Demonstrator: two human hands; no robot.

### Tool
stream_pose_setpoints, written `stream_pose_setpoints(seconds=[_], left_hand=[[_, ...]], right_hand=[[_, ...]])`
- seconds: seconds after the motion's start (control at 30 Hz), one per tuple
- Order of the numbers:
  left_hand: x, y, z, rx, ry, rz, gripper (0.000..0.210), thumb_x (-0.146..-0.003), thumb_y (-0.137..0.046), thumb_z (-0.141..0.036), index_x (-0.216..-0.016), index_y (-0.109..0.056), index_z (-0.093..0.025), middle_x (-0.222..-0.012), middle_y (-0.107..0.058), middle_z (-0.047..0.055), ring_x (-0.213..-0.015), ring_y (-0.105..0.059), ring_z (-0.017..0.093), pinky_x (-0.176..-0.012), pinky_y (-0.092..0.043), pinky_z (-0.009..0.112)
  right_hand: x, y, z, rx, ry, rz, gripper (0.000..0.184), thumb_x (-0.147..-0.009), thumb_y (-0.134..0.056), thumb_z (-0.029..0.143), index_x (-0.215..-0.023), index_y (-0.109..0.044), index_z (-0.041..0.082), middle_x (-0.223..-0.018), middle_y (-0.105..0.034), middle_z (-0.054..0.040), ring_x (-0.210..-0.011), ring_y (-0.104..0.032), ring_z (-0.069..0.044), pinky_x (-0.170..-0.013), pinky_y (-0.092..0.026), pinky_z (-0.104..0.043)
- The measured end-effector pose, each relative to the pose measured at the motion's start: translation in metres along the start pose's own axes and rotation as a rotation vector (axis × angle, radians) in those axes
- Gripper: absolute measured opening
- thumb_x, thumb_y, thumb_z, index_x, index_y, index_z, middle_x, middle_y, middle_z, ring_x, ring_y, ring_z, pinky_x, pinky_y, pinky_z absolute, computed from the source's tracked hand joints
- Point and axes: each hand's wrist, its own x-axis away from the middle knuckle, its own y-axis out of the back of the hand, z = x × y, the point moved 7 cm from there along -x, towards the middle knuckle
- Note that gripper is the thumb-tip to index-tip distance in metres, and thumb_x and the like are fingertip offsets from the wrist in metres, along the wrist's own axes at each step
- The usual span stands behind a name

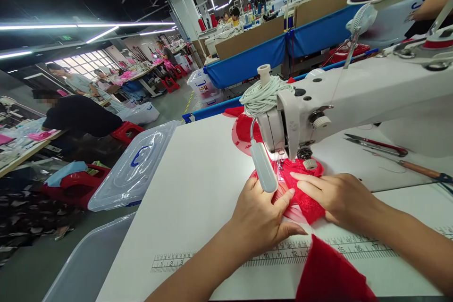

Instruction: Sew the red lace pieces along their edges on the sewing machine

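Red lace fabric (307,200) lies under the needle and presser foot of a white sewing machine (354,89). My left hand (260,214) rests on its left side, thumb and fingers spread, partly behind a small grey lamp (264,167). On the fabric's right side my right hand (334,193) lies flat with fingers stretched toward the needle. More red fabric (244,133) shows behind the machine head. A separate red piece (331,273) hangs at the table's front edge, below my hands.
Thread snips (377,145) and a wooden-handled tool (417,169) lie right of the needle. A printed ruler (272,255) runs along the front of the white table (198,174). Clear plastic boxes (141,165) stand at the left. Other people work farther back.
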Motion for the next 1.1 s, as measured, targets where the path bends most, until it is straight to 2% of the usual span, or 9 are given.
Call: stream_pose_setpoints(seconds=[0.1, 0.3, 0.47, 0.6, 0.7, 0.8, 0.93, 1.1], left_hand=[[0.000, 0.000, 0.001, 0.006, -0.003, 0.000, 0.083, -0.099, -0.008, -0.070, -0.118, -0.072, -0.021, -0.104, -0.071, 0.015, -0.079, -0.061, 0.023, -0.079, -0.045, 0.038], [0.000, 0.002, 0.004, 0.000, -0.021, 0.046, 0.079, -0.100, -0.011, -0.069, -0.110, -0.074, -0.021, -0.105, -0.071, 0.014, -0.076, -0.058, 0.022, -0.075, -0.043, 0.037], [-0.001, 0.004, 0.005, 0.012, -0.027, 0.049, 0.079, -0.100, -0.011, -0.069, -0.108, -0.074, -0.021, -0.100, -0.072, 0.013, -0.074, -0.058, 0.022, -0.075, -0.041, 0.036], [-0.002, 0.000, 0.004, 0.006, -0.022, 0.097, 0.077, -0.099, -0.016, -0.071, -0.111, -0.073, -0.021, -0.101, -0.072, 0.014, -0.077, -0.059, 0.022, -0.076, -0.042, 0.036], [-0.001, 0.000, 0.004, 0.007, -0.008, 0.115, 0.074, -0.099, -0.020, -0.072, -0.115, -0.073, -0.022, -0.104, -0.071, 0.014, -0.076, -0.060, 0.022, -0.076, -0.043, 0.037], [-0.001, -0.001, 0.005, 0.012, -0.005, 0.114, 0.072, -0.100, -0.022, -0.070, -0.116, -0.072, -0.021, -0.104, -0.072, 0.014, -0.080, -0.062, 0.023, -0.078, -0.044, 0.038], [-0.001, -0.001, 0.007, 0.006, -0.006, 0.079, 0.073, -0.100, -0.021, -0.070, -0.115, -0.073, -0.020, -0.102, -0.073, 0.014, -0.083, -0.063, 0.024, -0.080, -0.044, 0.038], [-0.001, 0.000, 0.010, -0.010, 0.005, 0.039, 0.072, -0.101, -0.021, -0.068, -0.123, -0.071, -0.021, -0.104, -0.074, 0.013, -0.086, -0.064, 0.025, -0.083, -0.045, 0.039]], right_hand=[[0.001, 0.000, 0.001, -0.012, 0.006, -0.008, 0.046, -0.055, -0.048, 0.002, -0.096, -0.065, 0.016, -0.099, -0.078, -0.0062, -0.053, -0.060, -0.016, -0.044, -0.033, -0.032], [0.000, 0.001, 0.004, -0.018, 0.027, -0.010, 0.047, -0.053, -0.047, 0.003, -0.094, -0.065, 0.017, -0.113, -0.076, -0.0084, -0.057, -0.063, -0.016, -0.045, -0.035, -0.031], [-0.002, 0.004, 0.003, -0.009, 0.020, -0.043, 0.046, -0.052, -0.046, 0.002, -0.091, -0.065, 0.018, -0.108, -0.078, -0.0066, -0.056, -0.064, -0.016, -0.044, -0.036, -0.031], [0.002, -0.003, 0.001, -0.033, -0.009, -0.029, 0.048, -0.053, -0.047, 0.000, -0.093, -0.065, 0.019, -0.112, -0.077, -0.0048, -0.058, -0.062, -0.016, -0.045, -0.034, -0.031], [0.005, -0.006, -0.001, -0.024, -0.051, -0.047, 0.046, -0.054, -0.048, 0.001, -0.092, -0.065, 0.020, -0.106, -0.078, -0.0044, -0.055, -0.059, -0.016, -0.046, -0.032, -0.032], [0.005, -0.009, 0.000, -0.023, -0.048, -0.034, 0.044, -0.056, -0.048, 0.002, -0.093, -0.065, 0.020, -0.102, -0.078, -0.0049, -0.055, -0.059, -0.016, -0.046, -0.031, -0.032], [0.004, -0.008, -0.002, -0.025, -0.068, -0.063, 0.042, -0.060, -0.047, 0.002, -0.094, -0.065, 0.020, -0.109, -0.077, -0.0048, -0.057, -0.060, -0.017, -0.045, -0.031, -0.032], [0.002, -0.008, -0.003, -0.012, -0.061, -0.058, 0.042, -0.061, -0.045, 0.001, -0.094, -0.065, 0.019, -0.107, -0.078, -0.0055, -0.057, -0.062, -0.017, -0.045, -0.032, -0.033]])
